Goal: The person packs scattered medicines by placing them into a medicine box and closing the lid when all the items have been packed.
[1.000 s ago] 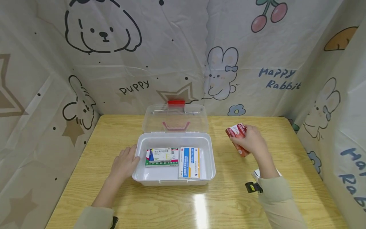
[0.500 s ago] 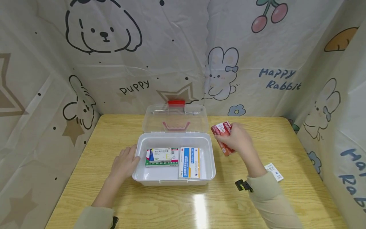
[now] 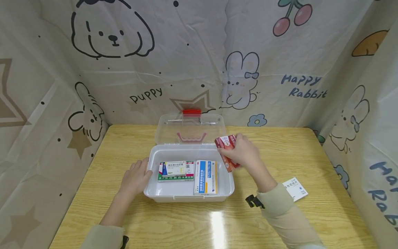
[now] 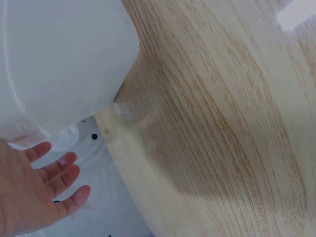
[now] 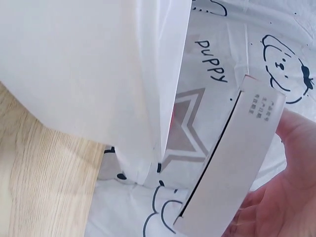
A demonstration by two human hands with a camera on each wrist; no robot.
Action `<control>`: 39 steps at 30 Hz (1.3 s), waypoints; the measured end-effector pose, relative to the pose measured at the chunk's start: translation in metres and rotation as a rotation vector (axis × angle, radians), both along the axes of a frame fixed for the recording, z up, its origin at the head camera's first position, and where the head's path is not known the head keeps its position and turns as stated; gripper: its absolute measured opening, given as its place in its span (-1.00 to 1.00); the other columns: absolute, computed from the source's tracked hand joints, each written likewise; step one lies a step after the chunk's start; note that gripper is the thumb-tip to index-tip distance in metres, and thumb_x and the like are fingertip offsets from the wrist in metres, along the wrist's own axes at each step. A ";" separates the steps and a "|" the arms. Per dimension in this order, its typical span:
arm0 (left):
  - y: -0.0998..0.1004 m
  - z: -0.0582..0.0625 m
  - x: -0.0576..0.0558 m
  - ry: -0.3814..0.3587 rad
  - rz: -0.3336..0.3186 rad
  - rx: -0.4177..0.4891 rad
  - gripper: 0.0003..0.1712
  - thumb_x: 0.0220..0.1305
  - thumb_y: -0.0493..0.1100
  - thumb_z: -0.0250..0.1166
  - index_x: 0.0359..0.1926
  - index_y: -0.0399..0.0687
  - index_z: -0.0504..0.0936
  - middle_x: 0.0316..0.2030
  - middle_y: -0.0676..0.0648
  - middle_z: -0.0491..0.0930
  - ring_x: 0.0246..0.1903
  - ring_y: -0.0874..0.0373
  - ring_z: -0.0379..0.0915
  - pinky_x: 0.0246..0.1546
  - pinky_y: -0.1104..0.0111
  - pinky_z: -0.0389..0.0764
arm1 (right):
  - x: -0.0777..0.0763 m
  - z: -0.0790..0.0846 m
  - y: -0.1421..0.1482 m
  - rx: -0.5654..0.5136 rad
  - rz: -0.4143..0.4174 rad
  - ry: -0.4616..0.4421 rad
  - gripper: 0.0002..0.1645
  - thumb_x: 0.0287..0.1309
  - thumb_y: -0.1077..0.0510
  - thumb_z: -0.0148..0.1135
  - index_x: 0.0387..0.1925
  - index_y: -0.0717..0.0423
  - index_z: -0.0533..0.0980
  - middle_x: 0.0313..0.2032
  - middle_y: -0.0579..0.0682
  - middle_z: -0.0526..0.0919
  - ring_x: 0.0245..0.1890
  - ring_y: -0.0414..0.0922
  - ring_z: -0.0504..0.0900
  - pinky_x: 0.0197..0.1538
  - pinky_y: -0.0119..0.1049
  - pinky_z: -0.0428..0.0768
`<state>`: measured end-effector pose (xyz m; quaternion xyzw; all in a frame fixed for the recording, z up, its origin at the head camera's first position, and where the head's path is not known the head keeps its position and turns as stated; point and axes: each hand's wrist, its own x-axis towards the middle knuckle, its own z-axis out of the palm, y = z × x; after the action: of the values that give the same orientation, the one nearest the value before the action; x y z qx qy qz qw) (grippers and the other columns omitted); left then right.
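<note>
In the head view my right hand grips a red medicine box over the right rim of a white plastic storage box. One pale end of that medicine box faces the right wrist camera. My left hand rests against the storage box's left wall, fingers extended; the left wrist view shows the fingers only slightly bent. Inside lie a blue, white and yellow medicine box and, to its left, a small white medicine box on top of a green and white one.
The storage box's clear lid stands raised behind it, with a red latch and a pinkish handle. A white medicine box lies on the wooden table at the right, partly behind the right sleeve. A printed curtain surrounds the table.
My right hand has carried the red medicine box leftward from the table's right side to the storage box's right rim. More of the white medicine box shows now. The left hand has stayed still.
</note>
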<state>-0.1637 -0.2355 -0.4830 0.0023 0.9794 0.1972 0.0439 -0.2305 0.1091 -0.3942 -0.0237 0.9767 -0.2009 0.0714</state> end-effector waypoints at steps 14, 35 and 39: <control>0.000 0.001 0.000 -0.011 0.006 0.007 -0.36 0.29 -0.03 -0.10 0.31 -0.27 0.11 0.08 -0.34 0.31 0.06 -0.23 0.21 -0.02 -0.16 0.29 | 0.000 -0.008 -0.030 0.063 0.044 -0.019 0.05 -0.17 -0.43 0.18 0.15 0.29 0.27 -0.27 0.11 0.49 -0.45 -0.06 0.49 -0.58 -0.36 0.47; -0.001 0.001 0.000 -0.009 -0.001 0.001 -0.37 0.30 -0.03 -0.10 0.30 -0.26 0.12 0.07 -0.34 0.33 0.05 -0.22 0.22 -0.06 -0.16 0.32 | 0.002 -0.037 -0.059 0.071 0.130 -0.067 -0.28 -0.14 -0.39 0.20 -0.31 0.21 0.46 -0.54 0.00 0.50 -0.65 -0.18 0.48 -0.66 -0.39 0.42; -0.001 0.001 0.000 -0.010 -0.003 -0.003 -0.37 0.29 -0.03 -0.10 0.30 -0.26 0.13 0.07 -0.34 0.33 0.05 -0.22 0.22 -0.06 -0.15 0.33 | 0.002 -0.048 -0.062 0.071 0.122 -0.120 -0.11 -0.12 -0.36 0.22 -0.07 0.36 0.42 -0.54 0.03 0.48 -0.68 -0.18 0.48 -0.65 -0.40 0.43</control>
<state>-0.1640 -0.2365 -0.4825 0.0026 0.9794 0.1959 0.0491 -0.2288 0.0468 -0.4419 -0.0686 0.9740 -0.1623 0.1428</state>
